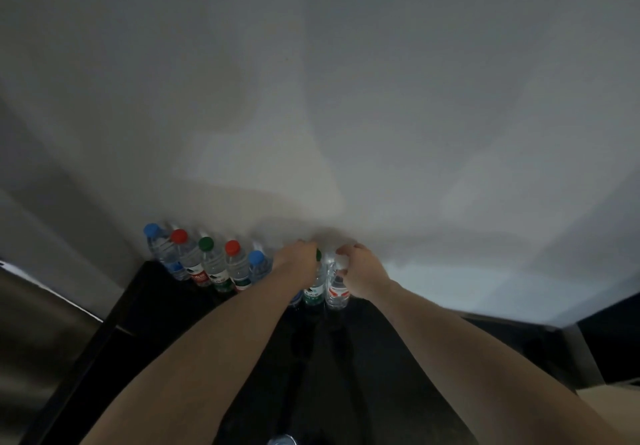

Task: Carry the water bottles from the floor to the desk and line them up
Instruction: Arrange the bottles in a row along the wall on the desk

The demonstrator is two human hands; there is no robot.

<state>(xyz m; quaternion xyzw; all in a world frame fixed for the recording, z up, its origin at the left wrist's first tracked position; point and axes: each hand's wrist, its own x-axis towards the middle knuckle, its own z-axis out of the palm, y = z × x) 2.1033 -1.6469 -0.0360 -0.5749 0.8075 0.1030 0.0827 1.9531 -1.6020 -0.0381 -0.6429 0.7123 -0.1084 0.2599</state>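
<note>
Each hand grips a full bottle by its neck — left hand (300,257) the green-capped bottle (313,288), right hand (356,271) the white-capped bottle (336,290) — likely heavy, thin-walled, best held below the cap.

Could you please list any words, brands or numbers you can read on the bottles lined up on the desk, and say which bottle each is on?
None can be read.
Red label, red-capped bottle: white marks, blurred.
Green label, green-capped bottle: blurred.
Green label, bottle under the left hand: white marks, too blurred.
Red-and-white label, bottle at the right hand: no legible text.
</note>
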